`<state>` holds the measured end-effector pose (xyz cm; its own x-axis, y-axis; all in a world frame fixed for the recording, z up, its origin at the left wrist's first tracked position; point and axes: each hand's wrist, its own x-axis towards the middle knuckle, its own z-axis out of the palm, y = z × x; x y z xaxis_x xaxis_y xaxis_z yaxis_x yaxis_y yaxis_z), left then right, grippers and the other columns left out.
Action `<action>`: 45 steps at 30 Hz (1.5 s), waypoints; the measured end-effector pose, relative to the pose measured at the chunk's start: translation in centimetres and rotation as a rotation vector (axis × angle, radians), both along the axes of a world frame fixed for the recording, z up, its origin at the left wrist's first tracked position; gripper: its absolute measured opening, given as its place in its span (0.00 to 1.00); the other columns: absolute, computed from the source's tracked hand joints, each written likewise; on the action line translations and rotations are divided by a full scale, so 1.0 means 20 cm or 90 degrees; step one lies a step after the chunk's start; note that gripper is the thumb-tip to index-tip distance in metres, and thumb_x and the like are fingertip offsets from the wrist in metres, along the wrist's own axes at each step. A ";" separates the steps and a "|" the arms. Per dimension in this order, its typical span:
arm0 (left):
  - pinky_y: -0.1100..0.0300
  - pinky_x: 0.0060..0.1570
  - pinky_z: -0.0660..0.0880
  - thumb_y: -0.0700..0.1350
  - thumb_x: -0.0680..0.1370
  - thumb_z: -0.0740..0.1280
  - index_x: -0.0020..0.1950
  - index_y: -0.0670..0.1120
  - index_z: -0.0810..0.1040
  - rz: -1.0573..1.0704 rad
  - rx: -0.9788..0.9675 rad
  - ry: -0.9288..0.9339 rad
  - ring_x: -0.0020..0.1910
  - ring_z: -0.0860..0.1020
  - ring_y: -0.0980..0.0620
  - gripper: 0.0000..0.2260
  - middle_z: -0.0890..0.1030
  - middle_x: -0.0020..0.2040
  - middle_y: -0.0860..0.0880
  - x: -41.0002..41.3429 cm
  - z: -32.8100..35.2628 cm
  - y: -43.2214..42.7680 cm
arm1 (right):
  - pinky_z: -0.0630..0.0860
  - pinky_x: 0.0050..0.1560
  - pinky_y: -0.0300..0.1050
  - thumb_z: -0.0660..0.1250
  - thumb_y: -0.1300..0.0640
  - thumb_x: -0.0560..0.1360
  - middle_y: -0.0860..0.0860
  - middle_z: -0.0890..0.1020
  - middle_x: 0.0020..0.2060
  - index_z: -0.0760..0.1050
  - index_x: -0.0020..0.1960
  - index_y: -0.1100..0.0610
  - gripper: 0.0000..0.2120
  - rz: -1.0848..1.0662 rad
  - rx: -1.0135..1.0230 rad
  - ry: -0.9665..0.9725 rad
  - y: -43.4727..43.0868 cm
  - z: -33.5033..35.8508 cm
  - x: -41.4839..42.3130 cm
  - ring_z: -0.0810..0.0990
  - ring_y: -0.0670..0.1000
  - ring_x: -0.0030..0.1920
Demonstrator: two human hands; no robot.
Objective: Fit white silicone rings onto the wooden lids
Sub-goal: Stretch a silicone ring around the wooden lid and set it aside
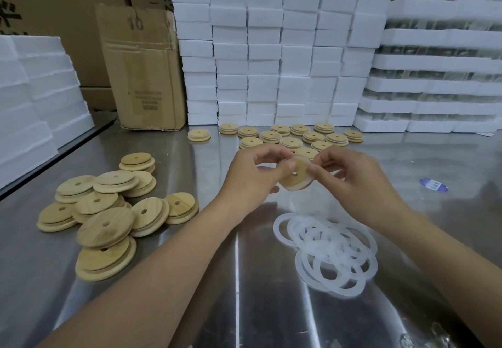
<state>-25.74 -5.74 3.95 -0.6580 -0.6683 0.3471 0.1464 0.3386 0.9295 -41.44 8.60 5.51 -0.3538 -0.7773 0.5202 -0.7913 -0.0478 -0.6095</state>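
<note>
Head view. The left hand (252,170) and right hand (350,182) meet above the middle of a shiny steel table (244,307), both holding one round wooden lid (296,178) tilted toward the camera. The left fingers curl over the lid's upper left edge, with the thumb pressed on its flat face beside the small centre hole. The right thumb and fingertips pinch the right edge. A pale ring (292,189) shows along the lid's lower rim; how far round it sits cannot be told.

Near right, a loose heap of thin, translucent white rings (331,252) lies flat and overlapping. Near left, bare stepped wooden discs (103,212), each with a centre hole, lie piled. Farther back, more lids (298,137) lie spread on the table in front of stacked white foam blocks (271,49). A worn cardboard box (144,70) stands far left.
</note>
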 end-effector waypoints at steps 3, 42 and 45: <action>0.52 0.51 0.87 0.44 0.80 0.77 0.50 0.54 0.90 -0.043 -0.024 -0.028 0.52 0.87 0.52 0.04 0.89 0.49 0.54 0.00 -0.01 0.01 | 0.78 0.50 0.41 0.70 0.48 0.81 0.36 0.84 0.43 0.81 0.48 0.44 0.04 0.003 0.048 0.086 0.00 -0.01 0.01 0.83 0.41 0.51; 0.51 0.56 0.84 0.43 0.79 0.78 0.51 0.57 0.90 -0.022 -0.067 -0.009 0.54 0.87 0.51 0.08 0.89 0.51 0.56 -0.02 -0.06 0.01 | 0.81 0.49 0.44 0.70 0.46 0.80 0.38 0.85 0.42 0.81 0.46 0.45 0.06 0.019 0.064 0.090 0.00 -0.05 0.00 0.84 0.39 0.48; 0.51 0.58 0.84 0.43 0.78 0.78 0.50 0.56 0.90 -0.018 -0.080 -0.009 0.53 0.87 0.52 0.07 0.89 0.49 0.56 -0.02 -0.07 0.01 | 0.81 0.50 0.46 0.71 0.46 0.80 0.36 0.85 0.43 0.80 0.47 0.44 0.04 0.007 0.049 0.091 -0.01 -0.05 0.00 0.84 0.38 0.49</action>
<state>-26.20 -5.62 2.65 -0.6819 -0.6012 0.4166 0.1442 0.4479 0.8824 -41.43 8.48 4.46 -0.2719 -0.8202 0.5034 -0.8701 -0.0140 -0.4926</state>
